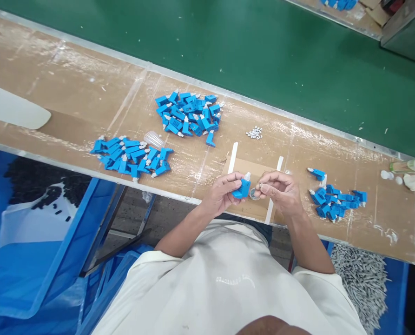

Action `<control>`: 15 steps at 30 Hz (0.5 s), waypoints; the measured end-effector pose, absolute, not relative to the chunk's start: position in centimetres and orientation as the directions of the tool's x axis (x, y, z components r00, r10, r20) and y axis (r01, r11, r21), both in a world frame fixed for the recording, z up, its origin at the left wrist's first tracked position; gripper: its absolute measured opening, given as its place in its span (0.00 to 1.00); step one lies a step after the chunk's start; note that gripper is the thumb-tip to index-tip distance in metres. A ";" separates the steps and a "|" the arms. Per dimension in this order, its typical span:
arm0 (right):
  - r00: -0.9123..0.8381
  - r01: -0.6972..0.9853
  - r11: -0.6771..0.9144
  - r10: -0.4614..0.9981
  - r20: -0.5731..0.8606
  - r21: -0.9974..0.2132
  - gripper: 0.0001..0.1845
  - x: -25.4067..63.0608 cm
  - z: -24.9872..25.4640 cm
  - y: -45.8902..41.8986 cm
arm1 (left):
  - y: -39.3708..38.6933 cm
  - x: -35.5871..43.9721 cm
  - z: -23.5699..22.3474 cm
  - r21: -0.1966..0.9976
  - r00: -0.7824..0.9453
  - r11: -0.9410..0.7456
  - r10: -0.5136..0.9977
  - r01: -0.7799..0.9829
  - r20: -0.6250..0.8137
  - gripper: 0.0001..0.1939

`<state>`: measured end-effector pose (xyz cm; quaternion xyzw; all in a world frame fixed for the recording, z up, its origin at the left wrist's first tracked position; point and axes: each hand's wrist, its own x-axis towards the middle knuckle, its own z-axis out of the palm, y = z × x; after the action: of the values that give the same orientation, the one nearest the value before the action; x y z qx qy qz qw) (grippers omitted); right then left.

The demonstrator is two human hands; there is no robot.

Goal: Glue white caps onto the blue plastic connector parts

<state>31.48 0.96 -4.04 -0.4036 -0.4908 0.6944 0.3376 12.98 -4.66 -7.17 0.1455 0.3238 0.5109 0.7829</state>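
Observation:
In my left hand (224, 191) is a blue plastic part (241, 188) with a white tip pointing up, gripped between thumb and fingers. Just to its right, my right hand (279, 190) is pinched on something small and pale, too small to name. A small round clear piece (253, 193) shows between the two hands; I cannot tell whether it is held or lies on the bench. Under the hands is a cardboard sheet (254, 167) with a white strip on each side. A little pile of small grey-white pieces (254, 133) lies beyond them.
Blue parts lie in heaps at the back (189, 114), at the left (130, 156) and at the right (338, 202). A clear plastic cup (154, 138) lies by the left heap. A green surface (228, 51) runs behind the bench. Blue bins (50, 260) stand below.

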 end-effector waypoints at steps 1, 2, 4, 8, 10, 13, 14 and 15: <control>-0.441 -0.072 -0.302 0.864 -0.241 -0.951 0.21 31.5 -4.2 0.9 | -4.7 13.1 -7.1 0.567 0.259 0.426 0.899 -0.705 -0.353 0.22; -0.436 -0.070 -0.310 0.865 -0.250 -0.948 0.21 31.5 -4.3 0.9 | -4.7 13.2 -7.1 0.575 0.249 0.415 0.904 -0.705 -0.347 0.23; -0.424 -0.064 -0.312 0.869 -0.257 -0.948 0.21 31.6 -4.4 0.8 | -4.7 13.5 -7.0 0.593 0.223 0.392 0.914 -0.703 -0.339 0.23; -0.407 -0.057 -0.289 0.881 -0.241 -0.956 0.19 31.4 -4.5 0.6 | -4.6 13.8 -6.8 0.636 0.168 0.338 0.934 -0.694 -0.315 0.25; -0.399 -0.062 -0.282 0.886 -0.235 -0.957 0.19 31.4 -4.5 0.5 | -4.6 13.9 -6.8 0.657 0.146 0.321 0.940 -0.682 -0.308 0.25; -0.381 -0.049 -0.277 0.894 -0.238 -0.960 0.19 31.3 -4.6 0.4 | -4.5 14.0 -6.8 0.672 0.135 0.324 0.938 -0.666 -0.320 0.26; -0.374 -0.040 -0.274 0.896 -0.239 -0.961 0.19 31.3 -4.5 0.4 | -4.6 14.0 -6.8 0.674 0.132 0.325 0.937 -0.664 -0.322 0.26; -0.368 -0.033 -0.269 0.899 -0.239 -0.963 0.19 31.3 -4.5 0.4 | -4.6 14.0 -6.8 0.676 0.128 0.322 0.938 -0.663 -0.322 0.26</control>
<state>31.26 0.36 -4.48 -0.4394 -0.4924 0.6645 0.3507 14.03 -4.58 -6.84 0.1888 0.3645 0.5507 0.7268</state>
